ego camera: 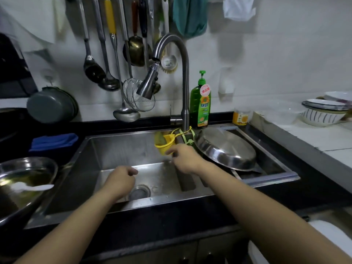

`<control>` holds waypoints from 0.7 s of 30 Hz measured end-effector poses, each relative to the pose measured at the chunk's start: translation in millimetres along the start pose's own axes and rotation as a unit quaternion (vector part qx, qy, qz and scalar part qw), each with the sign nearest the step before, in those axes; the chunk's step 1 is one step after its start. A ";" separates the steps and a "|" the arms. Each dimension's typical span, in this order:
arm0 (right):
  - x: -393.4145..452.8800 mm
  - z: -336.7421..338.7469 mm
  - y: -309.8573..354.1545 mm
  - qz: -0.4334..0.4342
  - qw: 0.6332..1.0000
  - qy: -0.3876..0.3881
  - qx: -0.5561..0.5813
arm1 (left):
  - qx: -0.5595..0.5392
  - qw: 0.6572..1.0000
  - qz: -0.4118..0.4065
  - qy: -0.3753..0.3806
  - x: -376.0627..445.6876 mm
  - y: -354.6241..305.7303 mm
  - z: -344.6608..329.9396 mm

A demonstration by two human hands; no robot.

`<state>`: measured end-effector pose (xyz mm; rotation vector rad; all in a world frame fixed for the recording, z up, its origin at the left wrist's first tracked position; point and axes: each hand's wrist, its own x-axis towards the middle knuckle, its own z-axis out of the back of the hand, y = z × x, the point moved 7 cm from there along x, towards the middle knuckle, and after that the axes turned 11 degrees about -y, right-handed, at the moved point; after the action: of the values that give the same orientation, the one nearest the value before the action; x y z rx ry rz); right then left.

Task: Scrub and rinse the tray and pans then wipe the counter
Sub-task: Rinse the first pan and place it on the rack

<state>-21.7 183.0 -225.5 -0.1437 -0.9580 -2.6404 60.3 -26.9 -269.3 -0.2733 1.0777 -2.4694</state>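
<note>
A steel pan (226, 149) lies upside down on a rack across the right end of the steel sink (118, 149). On the left counter stands another steel pan (24, 183) holding oily water and a white spoon. My right hand (183, 159) reaches to a yellow basket (163, 145) hanging from the faucet (184, 82). Its fingertips touch the basket's lower edge, and I cannot tell whether they pinch anything. Over the sink near the drain (139, 191), my left hand (122, 178) hovers with loosely curled fingers and holds nothing.
A green dish soap bottle (201, 105) stands behind the sink beside the faucet. A blue cloth (55, 141) lies on the black counter at the left. Stacked bowls (323, 113) sit on the right counter. Ladles and strainers (114, 63) hang on the wall.
</note>
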 end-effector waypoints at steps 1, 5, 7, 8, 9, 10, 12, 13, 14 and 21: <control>0.5 32.1 -21.9 -0.031 0.997 -0.069 0.011 | -0.096 0.995 0.036 0.022 -2.0 -11.9 -15.8; -12.8 140.1 -120.1 -0.184 0.948 -0.261 0.012 | -0.348 0.902 0.168 0.192 -22.7 -91.9 -103.3; -25.4 163.4 -159.0 -0.236 0.931 -0.279 -0.015 | -0.363 0.887 0.192 0.211 -20.8 -123.8 -141.1; -30.9 166.4 -174.0 -0.252 0.928 -0.273 -0.017 | -0.363 0.888 0.198 0.203 -17.6 -135.9 -154.3; -35.5 167.0 -186.4 -0.263 0.927 -0.268 -0.016 | -0.367 0.887 0.202 0.196 -13.2 -146.0 -167.0; -38.6 166.5 -196.5 -0.271 0.925 -0.264 -0.012 | -0.371 0.884 0.209 0.191 -8.4 -152.1 -177.1; -40.7 166.9 -214.4 -0.284 0.924 -0.257 -0.005 | -0.399 0.868 0.235 0.181 -0.9 -162.1 -192.4; -40.4 166.6 -220.8 -0.285 0.924 -0.254 -0.005 | -0.416 0.856 0.253 0.173 1.9 -164.9 -197.4; -39.8 166.9 -226.6 -0.286 0.924 -0.252 -0.006 | -0.432 0.844 0.268 0.170 2.2 -169.0 -201.6; -24.5 177.1 -214.6 -0.241 0.914 -0.328 0.003 | -0.608 0.733 0.279 0.125 15.3 -181.1 -156.2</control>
<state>-74.1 457.4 -224.3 -0.9581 -1.3421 -3.0990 -62.3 177.2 -242.2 0.0451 2.3400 -0.9799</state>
